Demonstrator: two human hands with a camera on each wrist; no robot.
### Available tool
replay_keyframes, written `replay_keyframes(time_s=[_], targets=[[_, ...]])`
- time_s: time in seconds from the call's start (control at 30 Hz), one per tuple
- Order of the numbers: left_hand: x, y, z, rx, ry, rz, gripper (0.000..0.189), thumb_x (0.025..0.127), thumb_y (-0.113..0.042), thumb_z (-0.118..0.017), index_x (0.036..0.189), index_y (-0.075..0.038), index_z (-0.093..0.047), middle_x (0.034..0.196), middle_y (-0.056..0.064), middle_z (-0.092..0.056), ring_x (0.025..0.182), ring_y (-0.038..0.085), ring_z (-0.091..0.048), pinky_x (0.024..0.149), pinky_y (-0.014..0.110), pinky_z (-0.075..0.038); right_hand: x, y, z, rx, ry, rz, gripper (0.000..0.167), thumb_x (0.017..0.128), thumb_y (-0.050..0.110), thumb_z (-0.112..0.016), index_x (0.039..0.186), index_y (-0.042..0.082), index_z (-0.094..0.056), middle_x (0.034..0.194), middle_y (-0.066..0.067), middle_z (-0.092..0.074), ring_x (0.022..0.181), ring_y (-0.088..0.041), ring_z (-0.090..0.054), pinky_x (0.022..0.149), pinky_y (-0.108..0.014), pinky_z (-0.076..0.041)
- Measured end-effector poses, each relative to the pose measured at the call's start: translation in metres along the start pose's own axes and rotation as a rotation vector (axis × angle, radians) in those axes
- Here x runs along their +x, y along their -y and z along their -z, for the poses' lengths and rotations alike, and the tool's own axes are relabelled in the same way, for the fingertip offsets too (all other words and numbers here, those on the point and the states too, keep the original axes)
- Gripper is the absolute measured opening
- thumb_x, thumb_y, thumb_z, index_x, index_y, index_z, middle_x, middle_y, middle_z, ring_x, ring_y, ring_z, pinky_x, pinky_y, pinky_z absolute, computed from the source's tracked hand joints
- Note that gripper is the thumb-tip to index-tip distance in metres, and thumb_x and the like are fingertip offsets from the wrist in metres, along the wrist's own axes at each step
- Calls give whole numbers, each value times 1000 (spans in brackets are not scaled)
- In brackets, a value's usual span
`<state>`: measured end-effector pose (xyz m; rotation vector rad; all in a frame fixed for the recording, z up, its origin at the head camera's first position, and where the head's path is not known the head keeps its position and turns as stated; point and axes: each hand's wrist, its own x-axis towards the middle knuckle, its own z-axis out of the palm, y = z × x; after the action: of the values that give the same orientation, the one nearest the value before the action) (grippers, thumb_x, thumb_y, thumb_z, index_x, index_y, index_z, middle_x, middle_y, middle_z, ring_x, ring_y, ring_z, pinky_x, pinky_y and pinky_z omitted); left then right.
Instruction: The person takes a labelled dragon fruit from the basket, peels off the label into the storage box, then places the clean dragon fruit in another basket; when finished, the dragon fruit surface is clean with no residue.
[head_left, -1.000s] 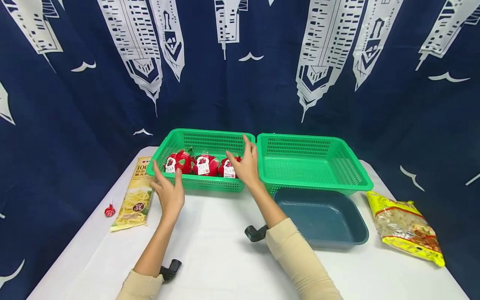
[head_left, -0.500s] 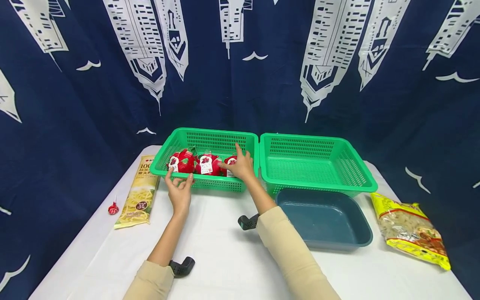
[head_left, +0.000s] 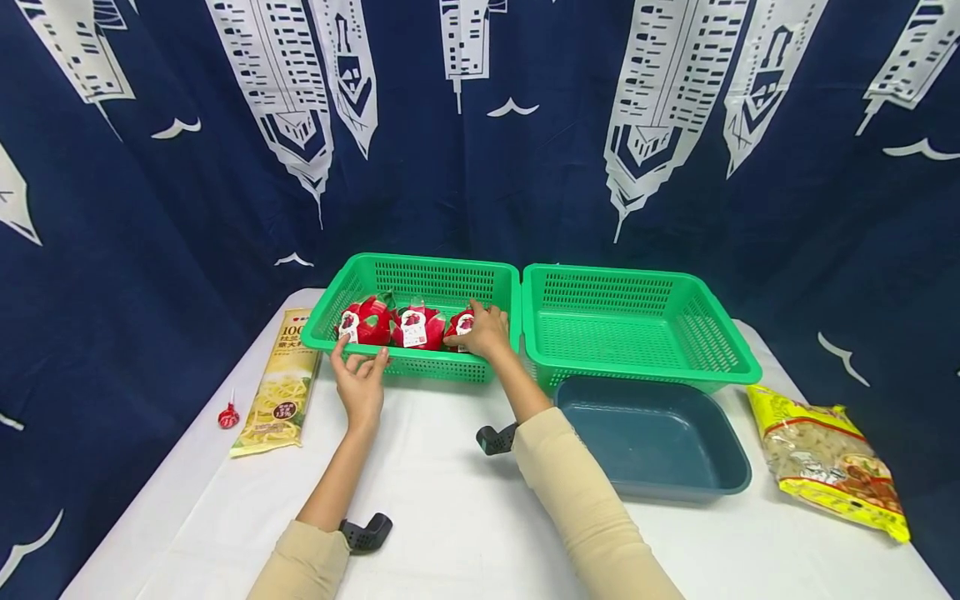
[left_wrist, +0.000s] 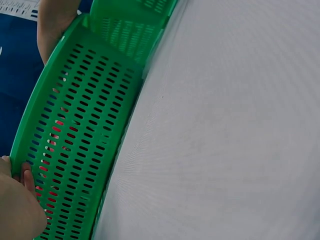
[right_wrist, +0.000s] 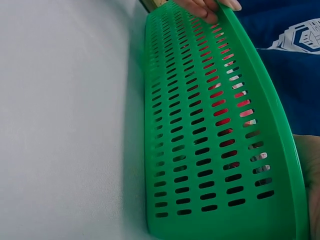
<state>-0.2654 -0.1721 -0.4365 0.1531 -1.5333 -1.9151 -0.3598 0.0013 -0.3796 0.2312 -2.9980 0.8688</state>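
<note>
Three red dragon fruits with white labels sit in a row in the left green basket [head_left: 420, 363]: one at the left [head_left: 372, 323], a middle dragon fruit [head_left: 429, 331] and a right dragon fruit [head_left: 458, 322]. Reaching over the front rim, my right hand [head_left: 489, 332] grips the right dragon fruit, thumb on its left side and fingers behind, partly hiding it. My left hand [head_left: 360, 390] holds the basket's front rim near its left end. In the right wrist view, the left hand's fingers [right_wrist: 205, 11] lie against the outer wall, with one fingertip over the rim.
A second green basket [head_left: 600, 325] stands right beside the first. Before it sits a dark blue tub [head_left: 652, 442]. A yellow food bag [head_left: 828, 458] lies far right. At left are a noodle packet [head_left: 279, 387] and a red lollipop [head_left: 228, 415]. A patterned curtain [head_left: 465, 183] hangs behind.
My left hand has moved right onto the basket's front rim. My right hand has lowered into the basket, and its fingers have closed round the right dragon fruit.
</note>
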Motion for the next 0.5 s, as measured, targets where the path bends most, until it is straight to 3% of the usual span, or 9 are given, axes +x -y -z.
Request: replay_keyframes(time_s=[0.2,0.5], targets=[[-6,-17,-2,29,6,2,66,84,-2,-65,138,-1,-27,83,9,-50,70,8,-62,63,17,-49,2,0,0,24,-38,30,86,68,34,-82,140,11,-40,127,-19,-46,113,-32,-38,92,-39,-37],[-8,-20,-4,-1,1,14,63,84,1,-64,136,1,-29,84,13,-50,72,11,-62,66,20,-50,-4,-1,2,42,-126,82,84,65,30,-84,137,13,-45,134,-18,-42,119,-31,-34,95,-40,-35]])
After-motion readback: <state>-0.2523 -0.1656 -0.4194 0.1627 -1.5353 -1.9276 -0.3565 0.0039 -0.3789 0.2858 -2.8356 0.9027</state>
